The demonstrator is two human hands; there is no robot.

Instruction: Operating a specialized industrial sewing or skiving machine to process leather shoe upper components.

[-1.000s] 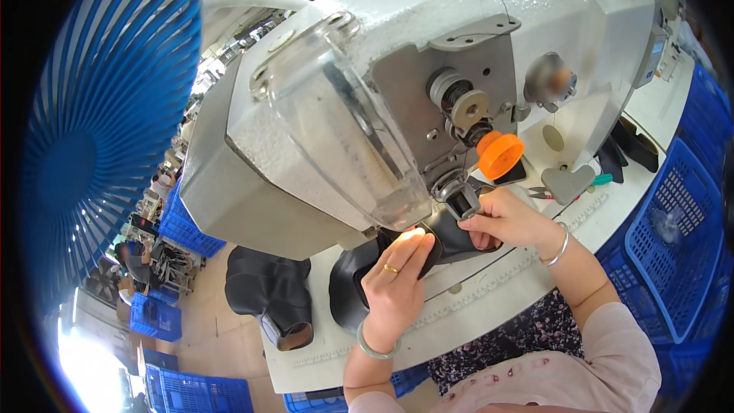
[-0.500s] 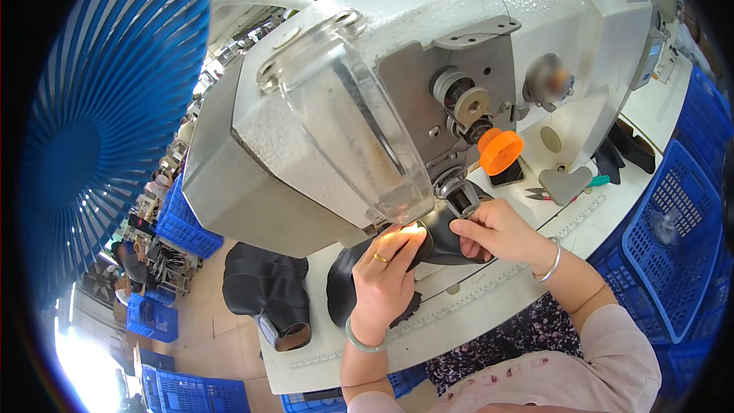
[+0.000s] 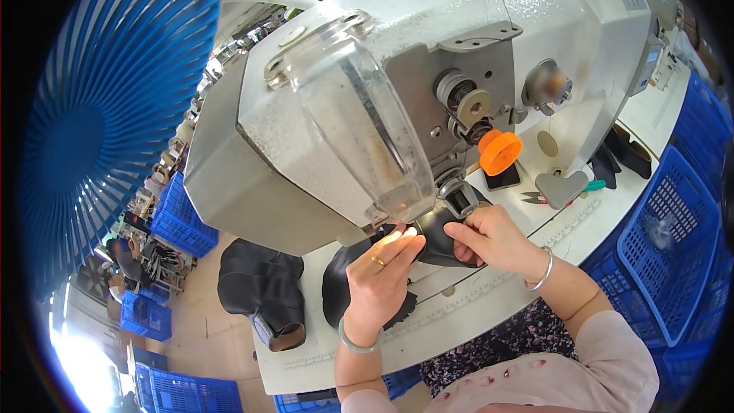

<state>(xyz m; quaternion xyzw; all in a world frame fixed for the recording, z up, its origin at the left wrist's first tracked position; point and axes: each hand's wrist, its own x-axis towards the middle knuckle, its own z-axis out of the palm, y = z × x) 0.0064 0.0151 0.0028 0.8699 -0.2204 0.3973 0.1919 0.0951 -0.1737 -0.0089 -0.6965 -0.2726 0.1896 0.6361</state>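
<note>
At the white industrial sewing machine, a black leather-like piece lies under the machine head. My left hand rests on the piece, fingers stretched out, the fingertips lit close to the stitching area. That area is partly hidden by the machine head and my fingers. On the piece's right side, my right hand pinches its edge between thumb and fingers. More of the black material spreads out left of my left hand. Farther left, a stack of shaped black pieces sits at the table's edge.
A ruler strip runs along the white table. To the right lie red-handled snips, a phone and a grey flat piece. Blue crates stand at right; a large blue fan fills the left.
The view has shifted slightly. Both hands have moved a little to the left with the black piece, keeping the same hold.
</note>
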